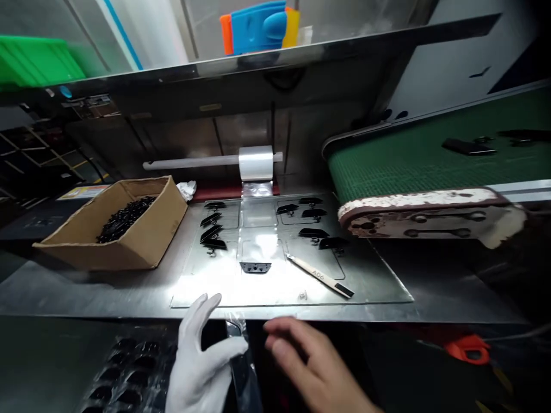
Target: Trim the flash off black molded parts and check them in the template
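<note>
My left hand, in a white glove, is raised at the table's front edge with its fingers and thumb spread. Its thumb overlaps a glossy dark strip in clear film; whether they touch is unclear. Bare, my right hand hovers to the right with loosely bent fingers, a gap beside the thumb and nothing visible in it. Beyond both hands, a small black part lies at the end of a clear film strip. A pale-handled cutter marked A06 rests on the glass sheet.
A film roll sits on a white rod. Several glossy black pieces lie on both sides of the strip. At left stands a cardboard box of small black parts; at right, a green conveyor. Bagged black pieces are lower left.
</note>
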### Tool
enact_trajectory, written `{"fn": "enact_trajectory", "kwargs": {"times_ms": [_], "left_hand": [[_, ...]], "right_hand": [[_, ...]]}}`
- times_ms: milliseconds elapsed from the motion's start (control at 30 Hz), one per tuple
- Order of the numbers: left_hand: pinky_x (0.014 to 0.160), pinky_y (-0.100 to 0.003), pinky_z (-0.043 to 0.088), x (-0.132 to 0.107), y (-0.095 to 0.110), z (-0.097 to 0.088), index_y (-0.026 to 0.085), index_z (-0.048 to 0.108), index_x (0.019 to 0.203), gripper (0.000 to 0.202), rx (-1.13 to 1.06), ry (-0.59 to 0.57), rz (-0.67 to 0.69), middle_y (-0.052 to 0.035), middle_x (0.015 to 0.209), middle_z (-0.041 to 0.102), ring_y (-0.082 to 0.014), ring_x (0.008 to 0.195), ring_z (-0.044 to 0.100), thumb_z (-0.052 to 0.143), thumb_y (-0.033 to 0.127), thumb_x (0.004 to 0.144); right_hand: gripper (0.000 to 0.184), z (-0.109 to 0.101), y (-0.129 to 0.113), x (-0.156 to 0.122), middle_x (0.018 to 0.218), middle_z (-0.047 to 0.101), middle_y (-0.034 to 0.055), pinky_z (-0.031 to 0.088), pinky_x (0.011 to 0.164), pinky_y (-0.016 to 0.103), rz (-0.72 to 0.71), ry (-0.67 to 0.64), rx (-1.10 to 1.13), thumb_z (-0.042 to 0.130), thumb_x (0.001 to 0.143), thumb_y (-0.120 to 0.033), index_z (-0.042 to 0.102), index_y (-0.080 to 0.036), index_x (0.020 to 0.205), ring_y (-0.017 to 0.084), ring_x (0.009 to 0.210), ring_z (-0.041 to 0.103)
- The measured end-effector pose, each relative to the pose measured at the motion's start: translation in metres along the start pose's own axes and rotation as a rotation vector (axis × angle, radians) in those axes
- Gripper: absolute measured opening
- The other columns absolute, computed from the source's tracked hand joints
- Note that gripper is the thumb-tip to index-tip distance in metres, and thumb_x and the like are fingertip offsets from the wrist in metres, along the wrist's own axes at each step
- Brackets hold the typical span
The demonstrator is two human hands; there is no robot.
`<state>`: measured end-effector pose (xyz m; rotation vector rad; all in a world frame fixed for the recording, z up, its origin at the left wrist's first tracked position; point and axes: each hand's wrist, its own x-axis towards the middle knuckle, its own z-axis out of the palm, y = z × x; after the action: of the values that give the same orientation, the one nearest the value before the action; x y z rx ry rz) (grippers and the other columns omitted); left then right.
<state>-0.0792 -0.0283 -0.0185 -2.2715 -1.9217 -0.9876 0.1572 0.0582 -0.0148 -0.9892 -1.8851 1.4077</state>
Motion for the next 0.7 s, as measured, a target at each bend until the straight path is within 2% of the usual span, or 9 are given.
{"fn": "enact_trajectory", "kwargs": {"times_ms": [67,133,233,300,367,433,500,633,700], "left_hand": [[0.092,-0.052,0.067,-0.029,-0.002,0.011,0.041,0.064,0.131,0.047,-0.040,0.076,-0.156,-0.0072,0.160,0.040,-0.0375,0.136,0.056,0.068,0.018,0.091],[0.093,-0.052,0.066,-0.055,-0.007,0.022,0.042,0.063,0.132,0.047,-0.147,0.173,-0.347,-0.0072,0.156,0.044,-0.0344,0.131,0.060,0.066,0.018,0.093],[0.102,-0.049,0.061,-0.088,-0.016,0.031,0.036,0.066,0.130,0.033,-0.504,0.201,-0.707,-0.0084,0.150,0.054,-0.0297,0.127,0.062,0.062,0.026,0.098],[0.105,-0.044,0.057,-0.104,-0.018,0.030,0.030,0.066,0.129,0.032,-0.870,0.190,-0.970,-0.0086,0.135,0.065,-0.0272,0.122,0.064,0.063,0.034,0.098],[0.096,-0.037,0.056,-0.115,-0.017,0.025,0.024,0.070,0.120,0.031,-1.146,0.193,-1.124,-0.0067,0.111,0.073,-0.0234,0.105,0.068,0.070,0.039,0.093],[0.078,-0.031,0.054,-0.122,-0.016,0.018,0.019,0.074,0.100,0.024,-1.287,0.199,-1.182,-0.0031,0.086,0.070,-0.0183,0.081,0.065,0.075,0.039,0.088],[0.070,-0.030,0.050,-0.127,-0.016,0.009,0.015,0.073,0.083,0.023,-1.370,0.208,-1.219,-0.0025,0.075,0.066,-0.0169,0.073,0.062,0.078,0.038,0.083],[0.080,-0.034,0.050,-0.142,-0.022,-0.003,0.013,0.080,0.101,0.043,-1.542,0.163,-1.242,-0.0070,0.087,0.073,-0.0218,0.083,0.066,0.090,0.032,0.063],[0.078,-0.033,0.049,-0.153,-0.023,-0.004,0.012,0.083,0.098,0.043,-1.565,0.138,-1.269,-0.0080,0.086,0.075,-0.0220,0.081,0.067,0.093,0.027,0.058]], "right_hand": [[0.035,0.042,0.003,-0.003,0.080,0.066,0.0014,0.049,0.064,0.028,0.240,-0.160,0.366,0.064,0.096,-0.056,0.066,-0.022,0.103,0.016,0.069,0.062],[0.045,0.076,0.009,-0.002,0.070,0.060,-0.0020,0.044,0.060,0.026,0.377,-0.171,0.515,0.070,0.088,-0.064,0.062,-0.019,0.092,0.013,0.062,0.056],[0.046,0.106,0.014,0.005,0.072,0.057,-0.0017,0.044,0.064,0.026,0.401,-0.155,0.444,0.070,0.088,-0.064,0.061,-0.019,0.088,0.014,0.067,0.053],[0.042,0.118,0.014,0.009,0.075,0.056,-0.0012,0.043,0.066,0.027,0.371,-0.236,0.348,0.067,0.092,-0.061,0.063,-0.019,0.088,0.015,0.071,0.051],[0.040,0.128,0.018,0.011,0.076,0.054,-0.0017,0.040,0.064,0.026,0.369,-0.362,0.287,0.065,0.094,-0.060,0.064,-0.020,0.089,0.014,0.070,0.048],[0.041,0.140,0.027,0.013,0.075,0.053,-0.0022,0.038,0.062,0.025,0.414,-0.491,0.272,0.067,0.093,-0.061,0.065,-0.020,0.090,0.013,0.069,0.045],[0.044,0.151,0.044,0.012,0.073,0.051,-0.0029,0.038,0.061,0.024,0.511,-0.633,0.316,0.069,0.090,-0.064,0.063,-0.020,0.089,0.012,0.067,0.045],[0.059,0.171,0.081,0.007,0.064,0.040,-0.0078,0.030,0.048,0.021,0.672,-0.918,0.426,0.074,0.078,-0.076,0.047,-0.023,0.079,0.007,0.051,0.033],[0.066,0.179,0.094,0.003,0.064,0.037,-0.0087,0.025,0.043,0.021,0.677,-1.020,0.378,0.072,0.073,-0.082,0.042,-0.024,0.077,0.007,0.049,0.027]]}}
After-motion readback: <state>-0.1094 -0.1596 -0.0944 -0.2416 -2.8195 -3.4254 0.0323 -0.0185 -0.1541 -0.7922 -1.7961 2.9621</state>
